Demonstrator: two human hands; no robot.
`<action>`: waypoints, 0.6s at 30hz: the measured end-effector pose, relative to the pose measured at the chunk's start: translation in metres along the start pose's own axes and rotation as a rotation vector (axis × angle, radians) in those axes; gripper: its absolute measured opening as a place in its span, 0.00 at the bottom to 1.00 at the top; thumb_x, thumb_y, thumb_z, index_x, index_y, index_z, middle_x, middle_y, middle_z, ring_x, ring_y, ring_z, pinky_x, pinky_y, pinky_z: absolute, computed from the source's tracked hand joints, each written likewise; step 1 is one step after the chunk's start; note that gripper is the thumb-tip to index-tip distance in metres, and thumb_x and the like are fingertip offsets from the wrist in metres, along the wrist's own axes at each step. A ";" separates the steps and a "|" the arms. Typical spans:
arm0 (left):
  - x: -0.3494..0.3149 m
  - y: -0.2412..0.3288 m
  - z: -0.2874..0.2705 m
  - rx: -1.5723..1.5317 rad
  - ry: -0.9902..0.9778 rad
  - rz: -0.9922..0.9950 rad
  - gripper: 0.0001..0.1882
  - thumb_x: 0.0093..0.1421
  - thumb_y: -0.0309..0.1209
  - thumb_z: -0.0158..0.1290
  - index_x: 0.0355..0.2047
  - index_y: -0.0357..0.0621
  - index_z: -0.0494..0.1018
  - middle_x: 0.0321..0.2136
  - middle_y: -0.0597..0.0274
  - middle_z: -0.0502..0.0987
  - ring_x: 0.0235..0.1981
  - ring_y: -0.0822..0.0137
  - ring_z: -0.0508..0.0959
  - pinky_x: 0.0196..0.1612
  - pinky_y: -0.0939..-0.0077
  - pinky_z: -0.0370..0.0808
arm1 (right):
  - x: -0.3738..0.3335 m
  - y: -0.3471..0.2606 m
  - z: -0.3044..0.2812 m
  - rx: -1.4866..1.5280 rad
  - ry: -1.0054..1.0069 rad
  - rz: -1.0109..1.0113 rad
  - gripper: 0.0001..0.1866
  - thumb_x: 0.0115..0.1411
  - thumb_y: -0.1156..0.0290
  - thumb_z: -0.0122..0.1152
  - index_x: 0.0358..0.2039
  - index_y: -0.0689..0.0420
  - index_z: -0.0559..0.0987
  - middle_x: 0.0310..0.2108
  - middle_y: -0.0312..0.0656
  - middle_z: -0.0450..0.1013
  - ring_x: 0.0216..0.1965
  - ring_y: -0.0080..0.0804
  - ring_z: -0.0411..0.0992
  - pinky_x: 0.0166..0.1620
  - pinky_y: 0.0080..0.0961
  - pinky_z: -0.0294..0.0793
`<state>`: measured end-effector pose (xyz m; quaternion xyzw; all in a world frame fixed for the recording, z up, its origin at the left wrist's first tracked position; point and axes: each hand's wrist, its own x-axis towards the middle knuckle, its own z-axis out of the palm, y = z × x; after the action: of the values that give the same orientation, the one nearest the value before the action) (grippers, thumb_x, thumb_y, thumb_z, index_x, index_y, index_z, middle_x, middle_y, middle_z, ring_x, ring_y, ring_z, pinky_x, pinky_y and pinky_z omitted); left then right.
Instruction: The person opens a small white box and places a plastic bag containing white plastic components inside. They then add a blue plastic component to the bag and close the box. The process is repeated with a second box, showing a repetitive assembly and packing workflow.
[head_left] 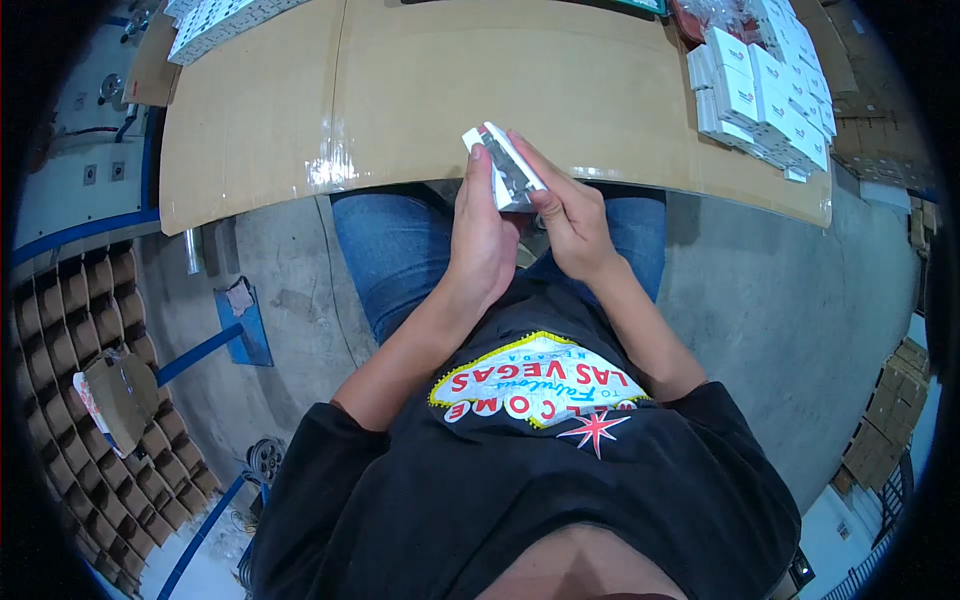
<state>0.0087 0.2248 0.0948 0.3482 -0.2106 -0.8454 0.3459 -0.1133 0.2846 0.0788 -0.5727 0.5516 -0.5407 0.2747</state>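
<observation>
A small white box (517, 188) with a dark grey part showing in it is held between my two hands, just above the table's near edge. My left hand (482, 215) wraps its left side, the thumb lying along the upper edge. On the other side my right hand (575, 222) grips the box, with its thumb at the near end and fingers along the far side. A white flap stands up at the box's far left corner. What lies inside cannot be made out fully.
Cardboard covers the table (430, 80). Stacked small white boxes (770, 100) stand at its right end, beside clear plastic bags (715, 12). A long patterned white carton (225, 28) lies at the far left. On the floor at left are a divided cardboard rack (60, 340) and a blue metal stand (243, 325).
</observation>
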 end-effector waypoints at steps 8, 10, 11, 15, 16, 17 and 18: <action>0.000 0.005 -0.002 -0.018 0.049 -0.138 0.25 0.75 0.52 0.36 0.62 0.53 0.65 0.51 0.60 0.75 0.54 0.64 0.75 0.58 0.58 0.70 | -0.004 0.019 -0.007 0.049 -0.018 0.199 0.25 0.75 0.59 0.48 0.65 0.60 0.70 0.48 0.50 0.80 0.46 0.36 0.79 0.51 0.28 0.75; 0.002 0.007 -0.005 -0.032 0.007 -0.136 0.25 0.75 0.51 0.34 0.64 0.54 0.63 0.53 0.60 0.75 0.54 0.63 0.75 0.57 0.57 0.71 | -0.001 0.012 -0.012 0.177 0.015 0.332 0.25 0.75 0.57 0.47 0.65 0.59 0.71 0.44 0.46 0.80 0.44 0.31 0.78 0.49 0.28 0.76; 0.005 0.007 -0.006 -0.037 -0.017 -0.137 0.25 0.75 0.50 0.34 0.65 0.54 0.62 0.54 0.59 0.75 0.54 0.63 0.75 0.57 0.56 0.72 | 0.001 0.008 -0.013 0.165 0.022 0.310 0.26 0.76 0.55 0.45 0.65 0.60 0.71 0.41 0.40 0.78 0.42 0.25 0.74 0.48 0.27 0.75; 0.020 0.004 -0.018 0.011 -0.030 -0.069 0.28 0.75 0.49 0.31 0.69 0.53 0.58 0.55 0.57 0.74 0.54 0.62 0.76 0.56 0.56 0.73 | 0.002 0.028 -0.003 0.070 0.278 0.246 0.24 0.76 0.57 0.45 0.59 0.64 0.75 0.39 0.38 0.77 0.42 0.23 0.72 0.48 0.23 0.72; 0.023 0.003 -0.021 0.043 -0.010 -0.048 0.28 0.75 0.49 0.31 0.70 0.53 0.57 0.55 0.57 0.74 0.54 0.62 0.76 0.56 0.56 0.73 | 0.002 0.035 -0.006 0.053 0.357 0.340 0.23 0.76 0.57 0.45 0.56 0.64 0.76 0.39 0.38 0.77 0.42 0.23 0.72 0.48 0.23 0.72; 0.029 0.001 -0.025 0.075 0.008 -0.026 0.28 0.75 0.48 0.31 0.71 0.53 0.56 0.55 0.57 0.74 0.54 0.62 0.76 0.56 0.57 0.72 | 0.003 0.044 -0.009 0.036 0.437 0.432 0.22 0.76 0.58 0.45 0.53 0.65 0.77 0.38 0.38 0.76 0.42 0.23 0.72 0.48 0.22 0.71; 0.035 0.000 -0.029 0.139 0.038 0.013 0.27 0.75 0.47 0.33 0.70 0.52 0.58 0.53 0.57 0.75 0.51 0.64 0.77 0.54 0.62 0.74 | 0.006 0.052 -0.013 0.079 0.474 0.485 0.22 0.76 0.59 0.44 0.50 0.65 0.78 0.38 0.38 0.76 0.41 0.24 0.72 0.48 0.23 0.71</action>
<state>0.0114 0.1959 0.0595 0.3862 -0.2645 -0.8196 0.3303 -0.1438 0.2698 0.0367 -0.2719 0.6989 -0.5987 0.2814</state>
